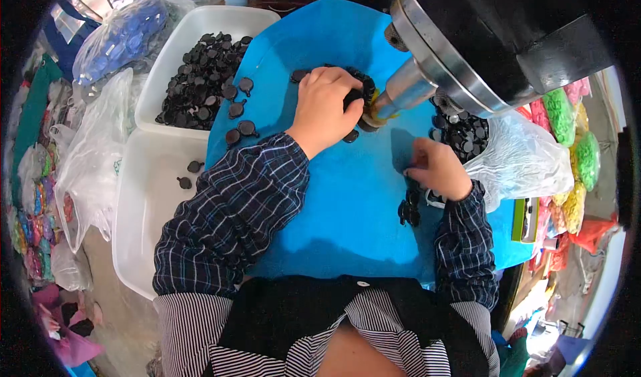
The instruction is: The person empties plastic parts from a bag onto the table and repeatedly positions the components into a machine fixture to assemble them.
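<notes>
My left hand (324,106) lies on the blue work surface (320,197) beside the press tip, its thumb and fingers curled round a black round piece (352,98) that is partly hidden. Touching or just beside it is the metal rod (408,90) of a press, with something yellowish about its lower end. To the right, my right hand (437,166) is closed in a pinch over the surface; whatever lies between its fingertips is too small to make out. Several black tabbed pieces (408,209) lie in a small group just below it.
A white bin (150,103) at upper left holds many black pieces, with a second white bin (127,223) below. At right, a plastic bag (524,160) stands by a heap of black pieces (464,135). The dark press body (494,36) overhangs the upper right.
</notes>
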Tool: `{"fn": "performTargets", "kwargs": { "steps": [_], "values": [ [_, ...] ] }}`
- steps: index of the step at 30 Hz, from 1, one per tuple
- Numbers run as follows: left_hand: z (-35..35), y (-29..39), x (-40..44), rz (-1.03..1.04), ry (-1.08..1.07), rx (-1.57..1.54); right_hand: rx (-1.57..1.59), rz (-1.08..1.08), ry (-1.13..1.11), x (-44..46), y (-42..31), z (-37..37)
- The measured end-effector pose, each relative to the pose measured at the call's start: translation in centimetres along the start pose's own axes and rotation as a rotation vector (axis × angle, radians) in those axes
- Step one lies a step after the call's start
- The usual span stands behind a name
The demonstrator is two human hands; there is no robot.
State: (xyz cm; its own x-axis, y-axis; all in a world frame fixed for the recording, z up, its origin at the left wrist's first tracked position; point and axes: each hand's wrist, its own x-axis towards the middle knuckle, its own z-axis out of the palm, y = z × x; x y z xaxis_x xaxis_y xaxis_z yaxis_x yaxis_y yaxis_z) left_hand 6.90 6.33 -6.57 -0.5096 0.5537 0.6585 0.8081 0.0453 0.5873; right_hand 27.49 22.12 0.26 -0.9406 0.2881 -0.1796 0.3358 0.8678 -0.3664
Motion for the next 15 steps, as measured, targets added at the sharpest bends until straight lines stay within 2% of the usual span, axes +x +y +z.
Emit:
{"fn": "performTargets", "kwargs": {
  "steps": [2, 5, 6, 9, 10, 13, 15],
  "values": [
    [-0.1, -0.1, 0.1, 0.018, -0.016, -0.019, 0.100, 0.019, 0.033, 0.4, 0.2, -0.3],
    [0.2, 0.3, 0.1, 0.102, 0.001, -0.035, -0.151, -0.067, -0.098, 0.4, 0.4, -0.4],
    [0.4, 0.7, -0.1, 0.102, -0.002, -0.037, -0.149, -0.063, -0.098, 0.5, 1.0, -0.1],
    [0.9, 1.7, -0.3, 0.223, -0.051, 0.026, 0.755, -0.050, 0.080, 2.0, 3.1, 1.5],
    [0.8, 1.6, -0.3, 0.223, -0.049, 0.028, 0.754, -0.051, 0.079, 2.3, 3.3, 1.6],
    [0.7, 1.2, -0.2, 0.173, -0.107, -0.004, 1.392, -0.059, 0.181, 3.7, 1.5, 2.0],
    [0.5, 1.0, -0.2, 0.145, -0.096, 0.003, 1.375, -0.032, 0.207, 4.5, 1.8, 2.4]
  ]
}}
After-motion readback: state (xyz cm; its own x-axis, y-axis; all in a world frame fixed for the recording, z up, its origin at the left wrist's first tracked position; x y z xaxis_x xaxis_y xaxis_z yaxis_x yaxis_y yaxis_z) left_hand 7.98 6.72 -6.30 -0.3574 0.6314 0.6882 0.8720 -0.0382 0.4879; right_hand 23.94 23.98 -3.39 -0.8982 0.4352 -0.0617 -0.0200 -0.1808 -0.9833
